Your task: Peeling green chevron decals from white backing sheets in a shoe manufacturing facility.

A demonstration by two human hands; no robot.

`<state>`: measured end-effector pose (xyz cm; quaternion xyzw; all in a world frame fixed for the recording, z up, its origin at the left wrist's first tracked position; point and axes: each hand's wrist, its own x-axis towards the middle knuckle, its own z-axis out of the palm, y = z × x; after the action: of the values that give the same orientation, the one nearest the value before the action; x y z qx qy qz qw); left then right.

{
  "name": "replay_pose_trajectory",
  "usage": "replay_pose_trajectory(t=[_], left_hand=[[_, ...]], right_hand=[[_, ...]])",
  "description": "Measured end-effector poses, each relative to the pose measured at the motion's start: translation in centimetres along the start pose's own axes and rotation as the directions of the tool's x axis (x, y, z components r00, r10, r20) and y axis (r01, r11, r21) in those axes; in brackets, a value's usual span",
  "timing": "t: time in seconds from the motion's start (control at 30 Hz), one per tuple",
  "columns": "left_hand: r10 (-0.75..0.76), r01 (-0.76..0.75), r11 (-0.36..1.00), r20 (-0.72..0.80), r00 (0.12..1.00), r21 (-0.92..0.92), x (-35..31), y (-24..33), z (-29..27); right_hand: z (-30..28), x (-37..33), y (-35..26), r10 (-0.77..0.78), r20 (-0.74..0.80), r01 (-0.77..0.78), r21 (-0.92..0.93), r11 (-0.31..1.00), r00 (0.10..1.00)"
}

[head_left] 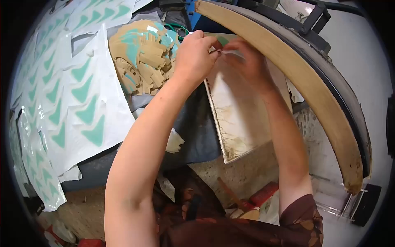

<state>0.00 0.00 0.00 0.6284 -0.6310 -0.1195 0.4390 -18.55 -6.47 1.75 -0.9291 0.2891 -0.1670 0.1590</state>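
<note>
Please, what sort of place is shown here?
Probably a small workshop: white sheets with green shapes, a heap of tan cut pieces and a stained pale board suggest it.

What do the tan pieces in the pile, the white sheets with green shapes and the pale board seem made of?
Tan pieces: matt, probably paper or card, being thin and flat.
White sheets: somewhat glossy, perhaps coated paper or plastic film, as they wrinkle and catch light.
Pale board: smooth, slightly shiny, with a bright patch; material unclear.
</note>
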Motion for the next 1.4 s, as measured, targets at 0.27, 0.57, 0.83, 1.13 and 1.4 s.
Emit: replay_pose_trajectory(t=[0.27,0.57,0.83,1.13,1.4], left_hand=[[0.055,-0.068,0.992,-0.126,0.991,-0.104,-0.6,0.5,1.0],[0.056,-0.085,0.979,-0.152,0.987,-0.187,-0.4,0.5,0.8],[0.098,-0.130,0.968,-0.150,0.984,-0.217,-5.8,-0.1,-2.7],[-0.051,0.105,0.892,0.132,0.990,-0.440,-15.8,0.7,-19.2],[-0.510,0.477,0.797,0.011,0.860,-0.371,-27.5,-5.0,-34.9]], right_hand=[[-1.0,-2.6,1.3,0.020,-0.282,-0.134,-0.392,0.910,0.959],[-1.3,-2.5,3.9,0.072,-0.438,-0.205,-0.264,0.943,0.896],[-1.7,-5.6,-0.2,-0.084,-0.352,-0.059,-0.378,0.924,0.932],[-2.3,-5.4,-16.6,-0.089,-0.055,0.089,0.001,0.996,0.994],[9.3,2.0,-30.4,-0.279,0.152,0.215,0.339,0.916,0.948]])
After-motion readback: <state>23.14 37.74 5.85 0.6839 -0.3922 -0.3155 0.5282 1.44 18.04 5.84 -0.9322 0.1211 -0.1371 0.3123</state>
